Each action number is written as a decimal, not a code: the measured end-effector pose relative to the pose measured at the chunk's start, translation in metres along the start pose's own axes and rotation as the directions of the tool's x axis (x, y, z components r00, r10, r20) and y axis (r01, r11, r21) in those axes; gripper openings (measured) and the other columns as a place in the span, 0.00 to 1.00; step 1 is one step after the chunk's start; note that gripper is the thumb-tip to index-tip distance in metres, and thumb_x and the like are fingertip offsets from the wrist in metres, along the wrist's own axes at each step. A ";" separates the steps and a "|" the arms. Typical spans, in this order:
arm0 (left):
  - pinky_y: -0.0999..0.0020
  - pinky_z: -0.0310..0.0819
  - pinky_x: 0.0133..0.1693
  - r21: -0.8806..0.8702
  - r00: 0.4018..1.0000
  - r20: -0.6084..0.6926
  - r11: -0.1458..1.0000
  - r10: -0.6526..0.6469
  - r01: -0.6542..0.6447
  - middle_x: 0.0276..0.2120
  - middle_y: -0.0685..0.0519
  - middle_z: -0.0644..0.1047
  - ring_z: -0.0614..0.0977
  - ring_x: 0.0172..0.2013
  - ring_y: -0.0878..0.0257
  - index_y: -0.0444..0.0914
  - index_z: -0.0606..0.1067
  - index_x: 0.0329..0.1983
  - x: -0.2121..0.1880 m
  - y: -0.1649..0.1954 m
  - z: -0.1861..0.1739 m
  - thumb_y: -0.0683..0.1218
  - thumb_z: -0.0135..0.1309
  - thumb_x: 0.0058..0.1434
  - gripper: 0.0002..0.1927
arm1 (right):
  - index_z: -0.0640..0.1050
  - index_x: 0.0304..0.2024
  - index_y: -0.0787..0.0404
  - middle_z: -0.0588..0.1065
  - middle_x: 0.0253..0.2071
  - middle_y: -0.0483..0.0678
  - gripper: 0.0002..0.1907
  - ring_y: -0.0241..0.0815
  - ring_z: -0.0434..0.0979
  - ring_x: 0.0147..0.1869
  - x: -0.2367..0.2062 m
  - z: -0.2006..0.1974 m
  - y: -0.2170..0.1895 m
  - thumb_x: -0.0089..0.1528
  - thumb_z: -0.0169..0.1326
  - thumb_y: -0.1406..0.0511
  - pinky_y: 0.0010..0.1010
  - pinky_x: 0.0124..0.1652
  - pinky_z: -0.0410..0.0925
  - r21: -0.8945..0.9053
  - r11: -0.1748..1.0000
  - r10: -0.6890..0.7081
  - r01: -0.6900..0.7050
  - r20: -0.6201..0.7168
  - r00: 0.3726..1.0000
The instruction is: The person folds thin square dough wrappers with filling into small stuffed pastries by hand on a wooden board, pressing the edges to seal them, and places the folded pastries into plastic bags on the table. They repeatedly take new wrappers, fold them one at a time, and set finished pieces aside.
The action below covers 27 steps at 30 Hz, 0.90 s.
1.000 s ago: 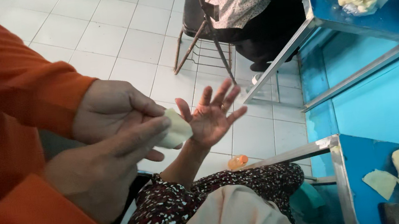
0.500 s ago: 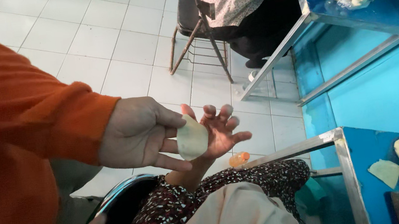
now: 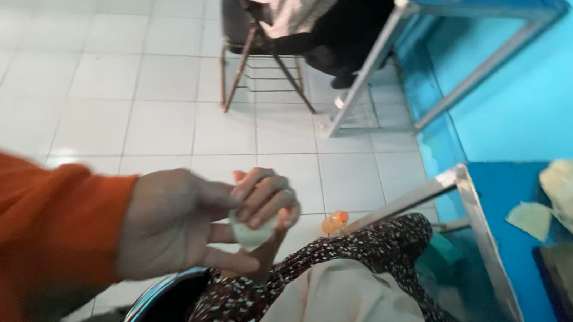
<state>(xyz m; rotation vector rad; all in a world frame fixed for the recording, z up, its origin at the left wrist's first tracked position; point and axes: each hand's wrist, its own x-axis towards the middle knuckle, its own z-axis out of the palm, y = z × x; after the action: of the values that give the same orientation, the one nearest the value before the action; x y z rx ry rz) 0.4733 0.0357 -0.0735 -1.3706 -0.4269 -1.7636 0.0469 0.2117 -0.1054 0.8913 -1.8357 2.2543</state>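
Left hand (image 3: 172,228) out from an orange sleeve, thumb and fingers pinched narrow around a pale, soft dough piece (image 3: 248,236). Curled over the far side of that piece, right against the fingertips, another person's hand (image 3: 266,199) in a patterned sleeve, fingers folded down on it. Right hand out of sight. Below the fingers, white floor tiles (image 3: 113,94). Likely risks: squashing or tearing from two grips pulling at once, or a drop to the tiles if both loosen together.
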 end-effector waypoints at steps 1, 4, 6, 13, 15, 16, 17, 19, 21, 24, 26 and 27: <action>0.45 0.72 0.54 0.000 1.000 -0.013 1.000 0.005 -0.005 0.40 0.46 0.78 0.79 0.41 0.55 0.39 0.73 0.43 -0.001 0.004 -0.005 0.58 0.41 0.79 0.20 | 0.76 0.57 0.69 0.73 0.57 0.54 0.14 0.42 0.79 0.50 -0.001 -0.008 -0.001 0.70 0.51 0.80 0.26 0.43 0.76 -0.002 1.000 -0.003 0.003 -0.026 1.000; 0.47 0.76 0.52 0.002 0.994 -0.104 1.000 0.030 -0.030 0.35 0.46 0.80 0.82 0.35 0.56 0.38 0.73 0.39 -0.005 0.013 -0.020 0.55 0.41 0.80 0.19 | 0.76 0.57 0.69 0.73 0.57 0.54 0.14 0.42 0.79 0.50 0.001 -0.051 -0.013 0.70 0.51 0.80 0.26 0.43 0.76 -0.034 0.999 -0.031 0.028 -0.104 0.994; 0.52 0.79 0.47 0.041 0.972 -0.228 0.998 0.064 -0.056 0.30 0.48 0.80 0.81 0.30 0.58 0.39 0.71 0.36 -0.006 0.017 -0.026 0.53 0.41 0.80 0.19 | 0.76 0.57 0.69 0.73 0.58 0.54 0.14 0.42 0.79 0.50 0.003 -0.085 -0.025 0.70 0.51 0.80 0.26 0.43 0.76 -0.043 0.998 -0.050 0.043 -0.159 0.986; 0.63 0.72 0.38 0.148 0.494 -0.863 0.884 -0.103 0.444 0.31 0.52 0.71 0.75 0.32 0.59 0.38 0.69 0.40 0.010 -0.020 -0.080 0.52 0.44 0.82 0.16 | 0.76 0.58 0.69 0.74 0.56 0.55 0.14 0.42 0.79 0.48 -0.019 -0.125 -0.048 0.70 0.51 0.80 0.26 0.41 0.76 -0.085 0.994 -0.086 0.067 -0.240 0.967; 0.64 0.69 0.40 0.150 0.313 -0.948 0.777 -0.064 0.612 0.30 0.54 0.70 0.73 0.34 0.61 0.40 0.68 0.38 0.020 -0.058 -0.121 0.50 0.46 0.81 0.14 | 0.75 0.58 0.69 0.76 0.51 0.56 0.14 0.41 0.79 0.44 -0.019 -0.122 -0.051 0.71 0.51 0.80 0.27 0.39 0.75 -0.123 0.990 -0.096 0.068 -0.236 0.967; 0.62 0.70 0.43 0.111 0.272 -0.957 0.737 -0.101 0.666 0.32 0.53 0.71 0.73 0.36 0.60 0.40 0.69 0.39 0.026 -0.077 -0.137 0.50 0.46 0.80 0.13 | 0.76 0.56 0.69 0.76 0.53 0.56 0.12 0.41 0.79 0.45 -0.019 -0.121 -0.054 0.71 0.51 0.80 0.27 0.40 0.76 -0.137 0.988 -0.095 0.064 -0.232 0.968; 0.60 0.71 0.45 0.076 0.231 -0.964 0.693 -0.133 0.716 0.34 0.52 0.73 0.74 0.38 0.58 0.40 0.70 0.40 0.033 -0.097 -0.153 0.51 0.46 0.79 0.13 | 0.76 0.54 0.70 0.75 0.56 0.56 0.10 0.41 0.79 0.45 -0.018 -0.119 -0.056 0.72 0.51 0.80 0.27 0.40 0.76 -0.148 0.987 -0.093 0.060 -0.225 0.970; 0.58 0.72 0.51 0.065 0.234 -0.953 0.624 -0.191 0.778 0.42 0.50 0.75 0.76 0.45 0.56 0.40 0.70 0.43 0.050 -0.138 -0.175 0.52 0.44 0.77 0.11 | 0.74 0.56 0.69 0.75 0.59 0.57 0.10 0.42 0.80 0.47 -0.015 -0.115 -0.063 0.73 0.51 0.80 0.28 0.41 0.76 -0.099 0.994 -0.059 0.037 -0.228 0.972; 0.56 0.72 0.56 0.106 0.315 -0.911 0.586 -0.266 0.803 0.54 0.46 0.77 0.77 0.54 0.54 0.40 0.71 0.47 0.065 -0.183 -0.189 0.52 0.42 0.73 0.12 | 0.71 0.63 0.68 0.76 0.59 0.61 0.15 0.45 0.81 0.48 -0.010 -0.108 -0.070 0.74 0.52 0.77 0.29 0.42 0.77 0.015 1.000 -0.003 0.007 -0.252 0.968; 0.56 0.69 0.64 0.406 0.494 -0.849 0.367 -0.188 0.837 0.66 0.46 0.69 0.71 0.66 0.53 0.38 0.69 0.58 0.076 -0.266 -0.201 0.56 0.37 0.76 0.20 | 0.57 0.78 0.58 0.75 0.60 0.67 0.34 0.51 0.83 0.54 -0.009 -0.087 -0.085 0.72 0.54 0.71 0.36 0.47 0.79 0.378 0.926 0.088 0.002 -0.221 0.971; 0.53 0.66 0.65 0.525 0.573 -0.792 0.245 -0.211 0.815 0.66 0.42 0.70 0.69 0.67 0.49 0.36 0.67 0.63 0.069 -0.319 -0.200 0.58 0.39 0.76 0.24 | 0.46 0.82 0.55 0.72 0.63 0.68 0.46 0.55 0.81 0.57 -0.004 -0.064 -0.091 0.70 0.58 0.68 0.39 0.45 0.79 0.524 0.846 0.148 -0.099 -0.052 0.988; 0.52 0.65 0.65 0.591 0.619 -0.752 0.187 -0.225 0.785 0.66 0.40 0.70 0.69 0.68 0.46 0.35 0.67 0.66 0.066 -0.340 -0.201 0.59 0.41 0.76 0.26 | 0.45 0.80 0.54 0.72 0.63 0.69 0.46 0.57 0.80 0.59 0.001 -0.052 -0.093 0.69 0.58 0.66 0.42 0.47 0.78 0.597 0.783 0.181 -0.174 0.049 0.982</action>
<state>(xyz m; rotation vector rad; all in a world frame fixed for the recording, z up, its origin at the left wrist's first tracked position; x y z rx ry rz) 0.0800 0.0684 -0.0078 0.1826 -1.4691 -1.7967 0.0667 0.2844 -0.0298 0.7841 -1.2277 3.0327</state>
